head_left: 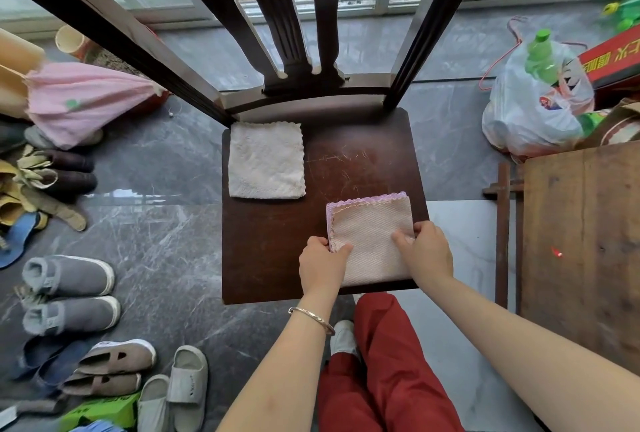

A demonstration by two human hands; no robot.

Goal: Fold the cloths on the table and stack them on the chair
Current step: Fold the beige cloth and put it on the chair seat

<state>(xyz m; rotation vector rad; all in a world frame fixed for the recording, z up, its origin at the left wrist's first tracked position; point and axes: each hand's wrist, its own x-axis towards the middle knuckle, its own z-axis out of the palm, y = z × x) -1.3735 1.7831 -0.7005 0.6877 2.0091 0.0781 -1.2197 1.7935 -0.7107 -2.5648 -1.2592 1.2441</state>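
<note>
A dark wooden chair seat (270, 244) fills the middle of the view. A folded cream fluffy cloth (266, 160) lies flat at its back left. A folded pink waffle cloth with a lilac scalloped edge (370, 234) lies at the front right of the seat. My left hand (323, 263) pinches that cloth's left edge, thumb on top. My right hand (427, 251) pinches its right edge, thumb pressed on the fabric. The two cloths lie apart, not stacked.
The wooden table (585, 244) stands right of the chair. A white plastic bag with a green bottle (535, 99) sits behind it. Several shoes and slippers (69, 293) line the floor on the left, near a pink bundle (83, 99). Chair back slats (277, 16) rise ahead.
</note>
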